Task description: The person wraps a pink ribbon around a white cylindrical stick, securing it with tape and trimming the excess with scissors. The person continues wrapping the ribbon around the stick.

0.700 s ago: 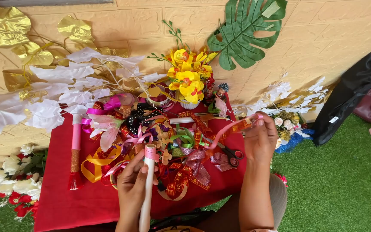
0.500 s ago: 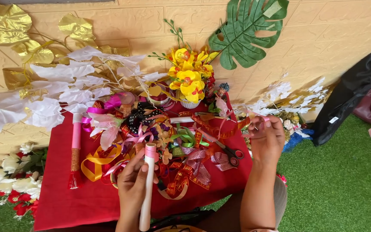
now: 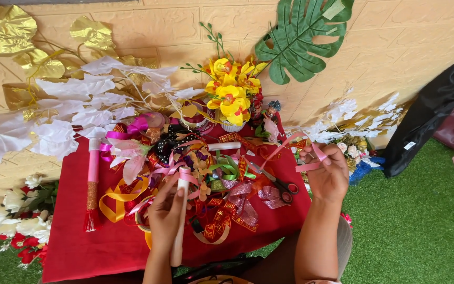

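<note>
My left hand [image 3: 165, 213] grips a white stick [image 3: 177, 236] upright over the red cloth [image 3: 90, 247], its top end wrapped in pink ribbon [image 3: 185, 171]. My right hand [image 3: 328, 176] is out to the right of the cloth, pinching a length of pink ribbon [image 3: 311, 158] that runs back toward the ribbon pile. Between the hands lies a heap of loose ribbons [image 3: 222, 194] in pink, green, gold and red. Black-handled scissors [image 3: 277, 183] rest on the cloth just left of my right hand.
Yellow artificial flowers [image 3: 229, 89] stand in a white pot at the back. White fabric leaves [image 3: 64, 113], gold leaves [image 3: 6, 31] and a big green leaf [image 3: 303, 37] lean on the wall. A pink tasselled stick [image 3: 92, 184] lies left. White and red flowers [image 3: 14, 221] sit bottom left; a black bag [image 3: 432, 115] right.
My right hand has moved right and slightly down, pulling the pink ribbon out away from the pile. My left hand keeps the stick almost still.
</note>
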